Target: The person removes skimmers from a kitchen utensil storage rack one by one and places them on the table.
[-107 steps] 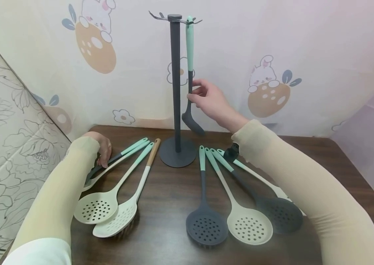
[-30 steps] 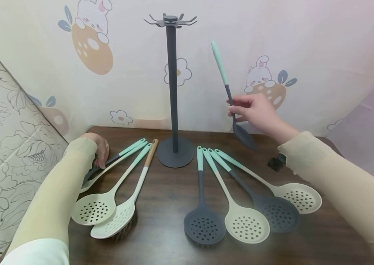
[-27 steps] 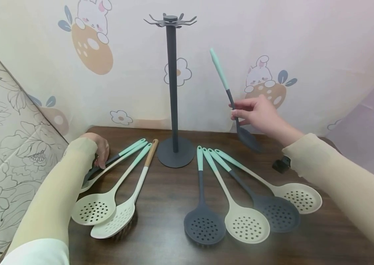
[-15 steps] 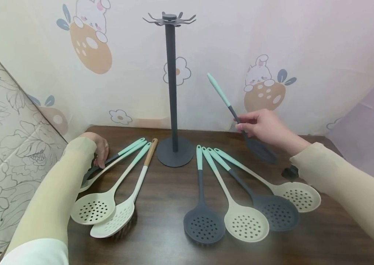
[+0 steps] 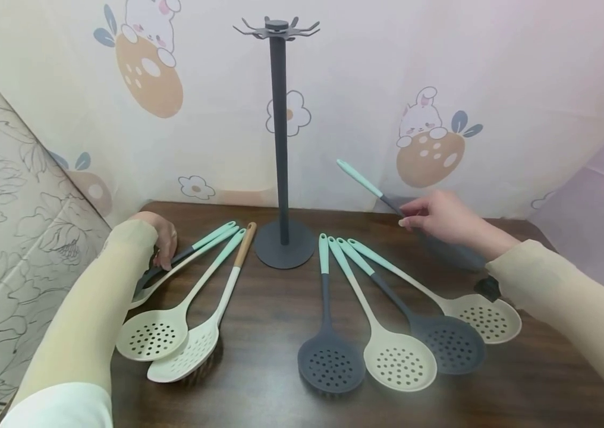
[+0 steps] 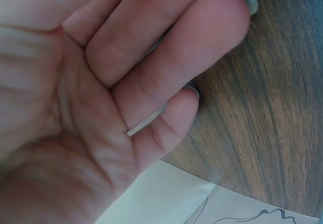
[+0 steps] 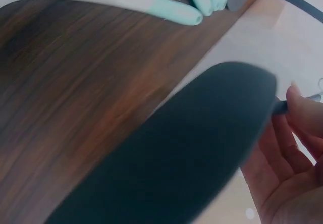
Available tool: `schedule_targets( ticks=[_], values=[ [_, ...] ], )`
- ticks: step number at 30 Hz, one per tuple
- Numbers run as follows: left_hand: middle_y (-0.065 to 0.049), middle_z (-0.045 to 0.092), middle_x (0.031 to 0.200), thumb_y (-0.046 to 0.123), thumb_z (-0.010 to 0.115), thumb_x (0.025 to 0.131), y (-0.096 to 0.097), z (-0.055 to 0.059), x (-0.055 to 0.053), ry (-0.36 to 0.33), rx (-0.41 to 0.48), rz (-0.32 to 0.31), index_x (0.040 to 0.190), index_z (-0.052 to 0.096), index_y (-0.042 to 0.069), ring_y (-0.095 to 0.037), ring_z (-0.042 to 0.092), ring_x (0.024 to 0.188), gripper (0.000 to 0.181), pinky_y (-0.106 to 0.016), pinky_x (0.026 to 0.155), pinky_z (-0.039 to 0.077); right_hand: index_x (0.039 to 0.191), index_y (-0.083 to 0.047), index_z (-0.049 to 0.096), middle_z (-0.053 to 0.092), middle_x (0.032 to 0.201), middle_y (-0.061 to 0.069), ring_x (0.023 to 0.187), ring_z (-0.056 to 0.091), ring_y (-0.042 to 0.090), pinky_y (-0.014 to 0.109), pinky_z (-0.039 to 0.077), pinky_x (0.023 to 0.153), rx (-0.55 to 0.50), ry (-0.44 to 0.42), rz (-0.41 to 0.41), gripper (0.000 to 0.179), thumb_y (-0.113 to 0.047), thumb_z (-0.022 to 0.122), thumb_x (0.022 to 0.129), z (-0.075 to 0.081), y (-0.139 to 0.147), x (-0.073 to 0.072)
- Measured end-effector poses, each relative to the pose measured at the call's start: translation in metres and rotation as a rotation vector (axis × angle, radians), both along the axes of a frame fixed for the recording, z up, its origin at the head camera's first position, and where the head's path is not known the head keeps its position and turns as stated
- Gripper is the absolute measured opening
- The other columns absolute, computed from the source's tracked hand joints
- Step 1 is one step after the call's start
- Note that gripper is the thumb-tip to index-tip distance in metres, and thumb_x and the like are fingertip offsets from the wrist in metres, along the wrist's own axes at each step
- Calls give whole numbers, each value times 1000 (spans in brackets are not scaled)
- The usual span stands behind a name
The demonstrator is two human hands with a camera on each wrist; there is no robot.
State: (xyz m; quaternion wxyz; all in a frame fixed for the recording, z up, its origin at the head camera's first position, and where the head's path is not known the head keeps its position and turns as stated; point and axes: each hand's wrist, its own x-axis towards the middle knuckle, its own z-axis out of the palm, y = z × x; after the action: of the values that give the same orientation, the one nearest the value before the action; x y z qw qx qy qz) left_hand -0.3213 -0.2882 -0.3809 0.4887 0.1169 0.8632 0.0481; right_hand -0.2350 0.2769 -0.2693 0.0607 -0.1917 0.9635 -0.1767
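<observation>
My right hand (image 5: pixel 443 220) pinches the dark neck of a spatula (image 5: pixel 361 178) with a mint handle. It is tilted, handle end up to the left, head low over the table's back right. In the right wrist view the solid dark head of this spatula (image 7: pixel 186 148) fills the middle, blurred. My left hand (image 5: pixel 163 241) rests at the table's left side, beside a dark-necked utensil (image 5: pixel 181 257) with a mint handle, whose head is hidden. Loosely bent fingers (image 6: pixel 166 47) with nothing in the palm show in the left wrist view.
A dark utensil stand (image 5: pixel 280 131) with bare hooks rises at the back middle of the brown table (image 5: pixel 259 380). Several skimmers, like the grey one (image 5: pixel 330 362), lie fanned out to its right. On its left lie a cream skimmer (image 5: pixel 152 336) and a wooden-handled slotted turner (image 5: pixel 195 351).
The spatula hung on the stand at first. My right hand has taken it off, moved right and lowered it, tilting the handle further over. My left hand has stayed put.
</observation>
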Motion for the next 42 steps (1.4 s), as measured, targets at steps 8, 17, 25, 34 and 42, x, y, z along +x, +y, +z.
schedule_targets(
  ticks=[8, 17, 25, 34, 42],
  values=[
    [-1, 73, 78, 28, 87, 76, 0, 2, 2, -2, 17, 8, 84, 77, 10, -19, 65, 84, 22, -37, 76, 52, 111, 2, 73, 71, 75, -3, 70, 58, 17, 39, 46, 68, 108, -22, 45, 26, -14, 73, 90, -10, 12, 6],
    [-2, 73, 79, 28, 87, 76, 2, 0, 1, -8, 8, 18, 86, 77, 11, -20, 65, 86, 23, -38, 77, 52, 105, 0, 74, 64, 65, -4, 60, 51, 15, 35, 41, 58, 119, -97, 60, 20, -13, 73, 90, -28, 26, 8],
    [-2, 73, 79, 28, 89, 74, 2, 2, 1, -4, 15, 54, 87, 76, 10, -21, 64, 85, 25, -37, 76, 52, 109, 2, 73, 66, 68, -3, 66, 55, 15, 35, 44, 61, 150, -152, 31, 24, -12, 73, 90, -38, 33, 13],
    [-2, 73, 78, 28, 89, 74, 2, -1, 0, -10, 15, 43, 86, 76, 10, -20, 65, 84, 25, -37, 77, 52, 108, 3, 73, 66, 70, -7, 70, 59, 12, 40, 51, 68, 196, -222, 51, 24, -13, 72, 90, -51, 44, 17],
    [-2, 73, 79, 28, 88, 75, 3, 0, 1, -8, 12, 42, 86, 76, 10, -21, 65, 85, 24, -38, 77, 53, 106, 3, 73, 74, 90, 7, 81, 69, 21, 47, 55, 74, 200, -235, 45, 25, -12, 75, 87, -58, 51, 19]
  ],
)
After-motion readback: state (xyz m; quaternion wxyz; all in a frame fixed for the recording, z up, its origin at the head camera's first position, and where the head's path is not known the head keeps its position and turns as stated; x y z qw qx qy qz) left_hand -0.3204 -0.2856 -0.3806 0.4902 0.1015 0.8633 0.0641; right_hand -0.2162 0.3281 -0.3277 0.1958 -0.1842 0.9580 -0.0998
